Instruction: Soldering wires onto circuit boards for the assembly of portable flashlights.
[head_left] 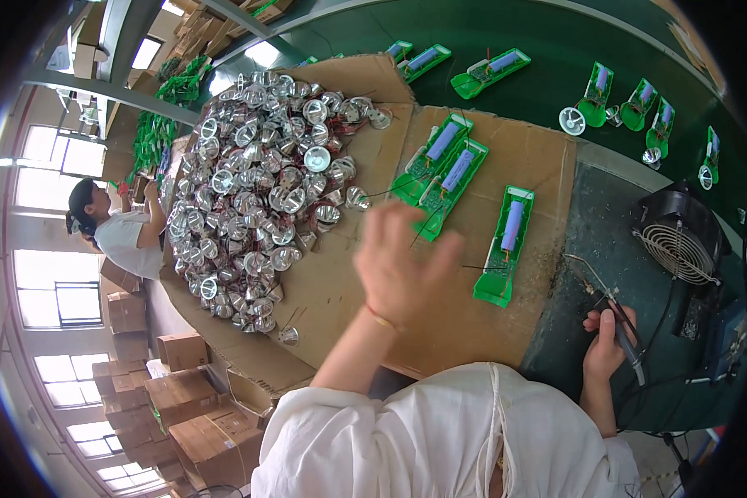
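Observation:
My left hand (402,261), blurred by motion, is over the cardboard (340,290) with its fingers apart and nothing visible in it. Just beyond its fingers lie two green plastic housings (430,224), side by side, each with a purple cylindrical battery (457,171) and thin wires. Another green housing (495,288) with a purple battery (513,224) and a small circuit board rests alone to the right. At the right edge of the cardboard, my right hand (610,340) grips a soldering iron (628,347), its bent metal end pointing up and left.
A large heap of silvery reflector cups (249,191) with wires covers the left of the cardboard. A black fan (681,236) stands at right. More green housings (593,100) line the far green bench. Another person (124,224) works at left, near stacked cartons (212,440).

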### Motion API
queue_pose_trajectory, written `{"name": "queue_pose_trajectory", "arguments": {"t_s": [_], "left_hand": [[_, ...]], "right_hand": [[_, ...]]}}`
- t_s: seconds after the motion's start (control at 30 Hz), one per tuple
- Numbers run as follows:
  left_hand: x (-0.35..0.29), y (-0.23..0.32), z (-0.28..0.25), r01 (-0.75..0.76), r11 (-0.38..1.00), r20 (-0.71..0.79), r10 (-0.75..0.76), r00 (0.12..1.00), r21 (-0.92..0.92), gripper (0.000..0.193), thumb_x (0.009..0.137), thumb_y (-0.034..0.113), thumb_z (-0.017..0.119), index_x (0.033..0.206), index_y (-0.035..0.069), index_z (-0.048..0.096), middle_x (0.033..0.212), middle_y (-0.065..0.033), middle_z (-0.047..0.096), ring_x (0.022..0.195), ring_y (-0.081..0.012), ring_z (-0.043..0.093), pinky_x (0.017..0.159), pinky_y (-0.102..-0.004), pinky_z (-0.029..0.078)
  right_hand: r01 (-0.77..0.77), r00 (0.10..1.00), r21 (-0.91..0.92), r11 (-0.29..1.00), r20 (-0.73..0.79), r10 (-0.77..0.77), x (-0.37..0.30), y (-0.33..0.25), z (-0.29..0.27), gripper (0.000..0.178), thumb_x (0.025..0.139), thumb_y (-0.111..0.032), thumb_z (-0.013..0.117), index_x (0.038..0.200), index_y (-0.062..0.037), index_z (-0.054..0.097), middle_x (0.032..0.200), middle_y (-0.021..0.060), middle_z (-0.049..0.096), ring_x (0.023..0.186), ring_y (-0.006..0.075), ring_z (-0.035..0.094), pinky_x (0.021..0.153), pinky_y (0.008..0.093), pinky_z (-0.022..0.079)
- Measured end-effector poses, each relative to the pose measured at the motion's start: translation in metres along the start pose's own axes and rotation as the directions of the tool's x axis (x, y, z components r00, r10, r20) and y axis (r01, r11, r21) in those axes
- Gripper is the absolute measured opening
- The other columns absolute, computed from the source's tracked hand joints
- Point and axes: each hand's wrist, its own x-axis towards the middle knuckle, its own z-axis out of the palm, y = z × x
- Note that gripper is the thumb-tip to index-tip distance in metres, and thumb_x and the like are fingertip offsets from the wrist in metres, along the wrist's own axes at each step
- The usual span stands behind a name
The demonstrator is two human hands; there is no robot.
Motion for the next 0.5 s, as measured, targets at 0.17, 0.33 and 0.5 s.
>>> {"name": "queue_pose_trajectory", "arguments": {"t_s": [0.17, 0.33, 0.5], "left_hand": [[0.035, -0.103, -0.014, 0.427, 0.700, 0.072, -0.562, 0.824, 0.573, 0.048, 0.077, 0.052, 0.050, 0.069, 0.007, 0.065, 0.069, -0.0124, 0.063, 0.065, -0.0297, 0.060, 0.060, -0.0366, 0.046], [0.024, -0.109, -0.004, 0.370, 0.726, 0.193, -0.563, 0.803, 0.580, 0.036, 0.076, 0.042, 0.054, 0.072, 0.008, 0.067, 0.078, -0.0139, 0.063, 0.073, -0.0314, 0.060, 0.063, -0.0396, 0.048], [-0.033, -0.064, -0.019, 0.174, 0.892, 0.456, -0.371, 0.809, 0.417, 0.011, 0.068, 0.018, 0.060, 0.075, 0.013, 0.066, 0.092, -0.0025, 0.054, 0.092, -0.0215, 0.051, 0.077, -0.0372, 0.041]], "right_hand": [[0.017, 0.999, -0.014, 1.000, 0.047, -0.017, -0.013, -0.009, 0.010, 0.017, 0.082, -0.011, 0.054, 0.091, 0.0026, 0.050, 0.068, 0.0115, 0.058, 0.052, 0.0134, 0.055, 0.050, 0.0227, 0.046], [0.025, 0.995, -0.002, 1.000, 0.100, -0.025, -0.025, -0.024, 0.019, 0.018, 0.082, -0.010, 0.055, 0.092, 0.0036, 0.049, 0.068, 0.0119, 0.059, 0.054, 0.0137, 0.056, 0.051, 0.0232, 0.047], [0.016, 0.997, -0.029, 0.999, 0.073, -0.014, -0.032, -0.022, 0.014, 0.018, 0.082, -0.012, 0.054, 0.092, 0.0028, 0.050, 0.068, 0.0108, 0.058, 0.053, 0.0133, 0.055, 0.050, 0.0229, 0.046]]}}
